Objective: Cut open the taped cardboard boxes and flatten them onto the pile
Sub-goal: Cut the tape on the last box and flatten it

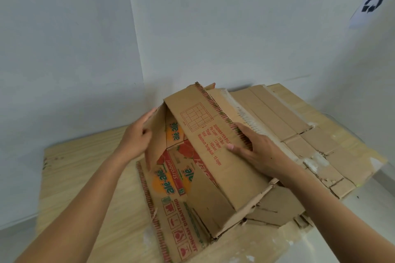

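Pressing box (203, 141), right hand (256, 151) flat, left hand (136, 136) against flap (157, 134)

printed "ale-ale" cardboard box (205, 156) | cut open, half-collapsed, panels tented | on pile of flattened brown cardboard (299, 134)

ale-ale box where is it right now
Head view, centre: the ale-ale box stands half-collapsed on the wooden table, between the left hand and right hand, with the pile of flattened cardboard at its right.

The half-folded box (205, 156) lies on the table (85, 168), flattened pile (299, 126) behind its right.
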Demonstrator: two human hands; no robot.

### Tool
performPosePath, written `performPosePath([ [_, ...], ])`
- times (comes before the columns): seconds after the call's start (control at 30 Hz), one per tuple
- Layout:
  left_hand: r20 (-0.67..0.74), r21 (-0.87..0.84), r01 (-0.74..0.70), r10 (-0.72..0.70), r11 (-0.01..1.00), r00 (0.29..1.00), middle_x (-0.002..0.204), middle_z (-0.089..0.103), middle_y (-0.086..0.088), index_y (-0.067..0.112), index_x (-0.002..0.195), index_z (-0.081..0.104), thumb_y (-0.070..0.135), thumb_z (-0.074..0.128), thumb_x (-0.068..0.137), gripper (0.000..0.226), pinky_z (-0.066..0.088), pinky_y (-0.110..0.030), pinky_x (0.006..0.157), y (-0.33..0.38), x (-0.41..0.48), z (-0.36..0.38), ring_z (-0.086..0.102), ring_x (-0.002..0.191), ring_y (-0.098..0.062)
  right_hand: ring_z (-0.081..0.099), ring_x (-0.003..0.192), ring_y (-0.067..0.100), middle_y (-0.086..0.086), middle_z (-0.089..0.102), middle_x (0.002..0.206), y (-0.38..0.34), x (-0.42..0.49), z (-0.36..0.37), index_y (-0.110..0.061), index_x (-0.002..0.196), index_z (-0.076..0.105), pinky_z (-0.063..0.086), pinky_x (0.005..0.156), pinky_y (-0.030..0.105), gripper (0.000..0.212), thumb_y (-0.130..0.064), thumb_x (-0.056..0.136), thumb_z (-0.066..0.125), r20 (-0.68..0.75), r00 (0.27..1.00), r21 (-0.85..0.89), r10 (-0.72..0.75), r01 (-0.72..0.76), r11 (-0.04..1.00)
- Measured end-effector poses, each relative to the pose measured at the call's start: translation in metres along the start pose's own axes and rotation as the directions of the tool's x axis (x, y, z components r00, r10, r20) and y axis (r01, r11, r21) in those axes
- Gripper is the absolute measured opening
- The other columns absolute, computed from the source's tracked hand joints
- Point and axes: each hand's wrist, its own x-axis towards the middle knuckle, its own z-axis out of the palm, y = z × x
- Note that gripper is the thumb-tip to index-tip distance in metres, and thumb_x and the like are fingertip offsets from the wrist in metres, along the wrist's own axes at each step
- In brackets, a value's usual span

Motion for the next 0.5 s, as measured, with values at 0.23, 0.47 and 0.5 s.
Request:
performPosePath([
  [0.23, -0.111, -0.044, 0.141, -0.145, 0.989, 0.983, 0.102, 0.065, -0.003, 0.020, 0.112, 0.062, 0.006, 0.061, 0.091, 0.025, 0.045, -0.033, 0.086, -0.043, -0.029, -0.072, 0.061, 0.098, -0.024, 0.058, 0.100, -0.009, -0.026, 0.056, 0.120, -0.009, 0.008, -0.002, -0.043, 0.136, 0.036, 0.049, 0.081, 0.010, 0.059, -0.057, 0.082, 0.057, 0.127, 0.989, 0.046, -0.074, 0.068, 0.997],
  [0.47, -0.393, 0.009, 0.253, -0.230, 0.967, 0.891, 0.111, 0.064, -0.012, 0.005, 0.111, 0.059, 0.019, 0.069, 0.087, 0.030, 0.044, -0.031, 0.080, -0.053, -0.001, -0.065, 0.061, 0.098, -0.027, 0.054, 0.098, -0.018, -0.038, 0.048, 0.114, -0.009, 0.005, 0.012, -0.053, 0.130, 0.030, 0.044, 0.078, 0.004, 0.055, -0.058, 0.081, 0.055, 0.110, 0.993, 0.036, -0.042, 0.038, 0.999],
  [0.5, -0.354, -0.032, 0.252, -0.246, 0.967, 0.902, 0.120, 0.061, -0.013, 0.004, 0.119, 0.055, 0.019, 0.067, 0.089, 0.036, 0.044, -0.032, 0.086, -0.053, 0.006, -0.061, 0.058, 0.108, -0.029, 0.053, 0.095, -0.022, -0.039, 0.047, 0.111, -0.011, 0.004, 0.013, -0.054, 0.127, 0.029, 0.043, 0.075, 0.002, 0.051, -0.056, 0.082, 0.054, 0.106, 0.994, 0.035, -0.038, 0.034, 0.999],
])
